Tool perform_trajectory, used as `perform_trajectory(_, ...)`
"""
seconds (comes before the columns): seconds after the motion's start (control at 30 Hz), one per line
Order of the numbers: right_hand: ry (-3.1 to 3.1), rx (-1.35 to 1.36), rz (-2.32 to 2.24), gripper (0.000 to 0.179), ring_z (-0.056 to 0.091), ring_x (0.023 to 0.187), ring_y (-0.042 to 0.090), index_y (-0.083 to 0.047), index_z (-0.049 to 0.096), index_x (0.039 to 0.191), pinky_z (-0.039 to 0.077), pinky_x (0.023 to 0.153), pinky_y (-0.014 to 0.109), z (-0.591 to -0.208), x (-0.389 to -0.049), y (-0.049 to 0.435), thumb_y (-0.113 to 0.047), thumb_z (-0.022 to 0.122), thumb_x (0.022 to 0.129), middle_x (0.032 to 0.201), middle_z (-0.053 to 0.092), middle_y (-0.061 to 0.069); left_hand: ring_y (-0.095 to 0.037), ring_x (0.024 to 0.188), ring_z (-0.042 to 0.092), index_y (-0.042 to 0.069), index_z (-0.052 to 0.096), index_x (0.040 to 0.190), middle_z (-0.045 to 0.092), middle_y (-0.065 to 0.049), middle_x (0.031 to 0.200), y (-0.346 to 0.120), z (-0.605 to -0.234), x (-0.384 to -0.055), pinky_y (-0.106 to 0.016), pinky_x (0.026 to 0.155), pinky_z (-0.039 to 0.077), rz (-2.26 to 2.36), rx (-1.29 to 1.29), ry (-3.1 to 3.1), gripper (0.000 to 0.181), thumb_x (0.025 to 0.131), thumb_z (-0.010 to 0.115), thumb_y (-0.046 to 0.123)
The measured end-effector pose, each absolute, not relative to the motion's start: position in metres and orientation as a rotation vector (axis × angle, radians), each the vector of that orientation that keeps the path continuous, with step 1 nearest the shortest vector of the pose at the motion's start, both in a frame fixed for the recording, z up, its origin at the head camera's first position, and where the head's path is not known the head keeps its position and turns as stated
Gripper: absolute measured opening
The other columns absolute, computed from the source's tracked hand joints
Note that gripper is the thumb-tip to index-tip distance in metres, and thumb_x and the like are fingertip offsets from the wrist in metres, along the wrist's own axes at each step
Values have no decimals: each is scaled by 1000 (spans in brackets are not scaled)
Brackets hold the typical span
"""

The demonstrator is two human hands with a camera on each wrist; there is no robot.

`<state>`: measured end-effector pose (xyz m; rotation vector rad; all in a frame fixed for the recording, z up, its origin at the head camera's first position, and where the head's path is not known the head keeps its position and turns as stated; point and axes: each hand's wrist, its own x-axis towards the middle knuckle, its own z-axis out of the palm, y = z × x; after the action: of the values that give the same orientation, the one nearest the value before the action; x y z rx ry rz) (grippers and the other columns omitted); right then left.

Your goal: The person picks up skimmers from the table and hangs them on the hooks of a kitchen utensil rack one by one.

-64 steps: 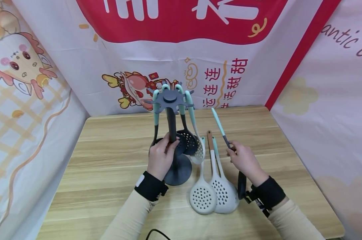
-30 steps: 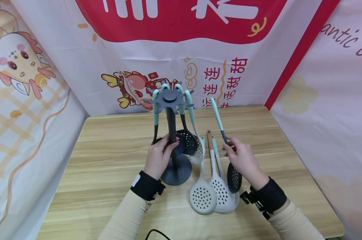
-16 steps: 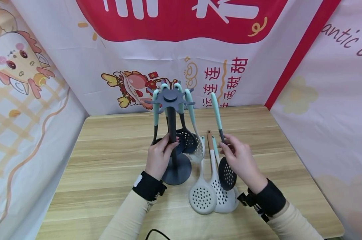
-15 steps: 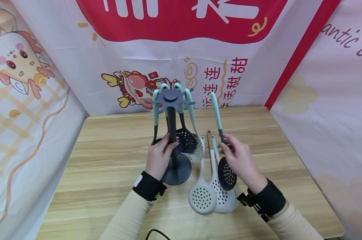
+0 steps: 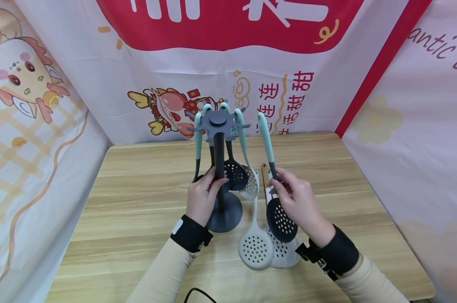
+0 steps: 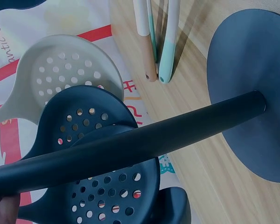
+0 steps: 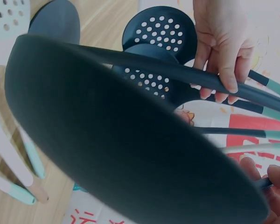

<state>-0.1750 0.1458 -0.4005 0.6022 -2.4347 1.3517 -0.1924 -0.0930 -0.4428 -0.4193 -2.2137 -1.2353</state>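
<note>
My left hand point(image 5: 200, 200) grips the dark post point(image 5: 219, 153) of an upright utensil stand, thumb and fingers around it. From its star-shaped top hang several mint-handled utensils, among them a dark skimmer point(image 5: 236, 174) and a light grey perforated one point(image 5: 249, 183). To the right, my right hand point(image 5: 300, 204) pinches the dark neck of another skimmer point(image 5: 282, 221), its mint handle pointing up, apart from the stand. The held skimmer's head point(image 7: 112, 126) fills much of the right wrist view. In the left wrist view, the post point(image 6: 130, 151) runs down to the round base point(image 6: 252, 56).
On the wooden table point(image 5: 137, 235), a light grey skimmer point(image 5: 256, 249) and a slotted turner point(image 5: 285, 254) lie below the held skimmer, partly covered by it. A wooden handle point(image 5: 264, 170) lies among them. A black cable point(image 5: 198, 289) shows at the front edge.
My right hand has moved left with the skimmer, bringing it closer to the stand and turning its perforated head into view. My left hand stays on the post.
</note>
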Motion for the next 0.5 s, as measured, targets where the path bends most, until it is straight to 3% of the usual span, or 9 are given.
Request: perform_trajectory(0.5, -2359, 718, 1378, 25, 71, 72, 19, 3, 63, 118, 61, 69, 21, -389, -165, 141, 8, 61, 93, 88, 73, 13, -21, 94, 74, 1, 71, 111, 77, -9, 96, -89, -444, -193, -34, 76, 62, -1270, -403, -2188, 27, 93, 67, 21)
